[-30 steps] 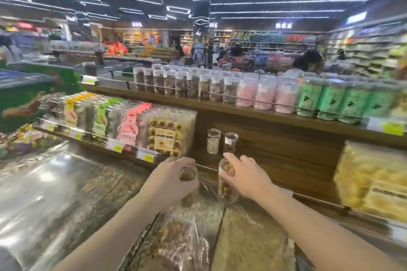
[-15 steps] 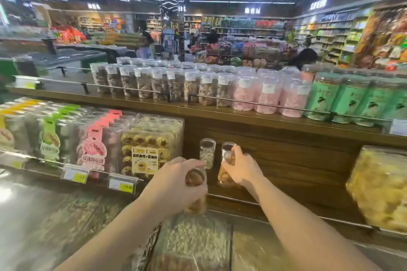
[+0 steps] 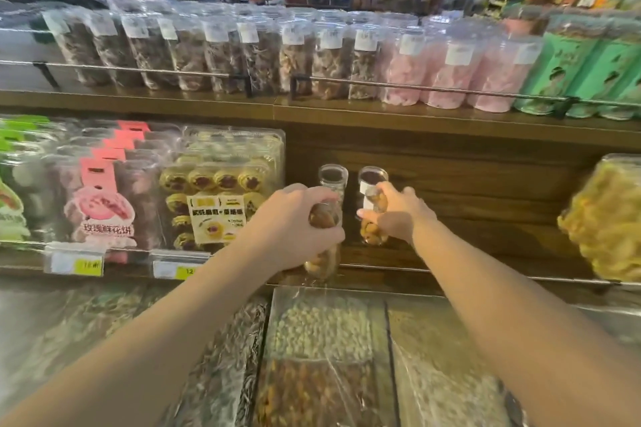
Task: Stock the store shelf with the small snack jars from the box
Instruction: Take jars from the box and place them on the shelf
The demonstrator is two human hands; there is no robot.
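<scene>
**Both hands carrying snack jars at the lower shelf**

Left hand (image 3: 295, 225) fingers curl round a clear snack jar (image 3: 322, 258); right hand (image 3: 399, 215) grips another jar (image 3: 374, 218). Two shelved jars (image 3: 333, 178) stand at twelve o'clock on the wooden shelf (image 3: 485, 236).

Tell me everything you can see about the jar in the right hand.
The small jar is a clear, plastic-looking cylinder filled with golden-brown round snacks. It stands roughly upright over the lower shelf, in front of a shelved jar with a white label. The right hand grips its middle, fingers wrapped around it, hiding the lid.
</scene>
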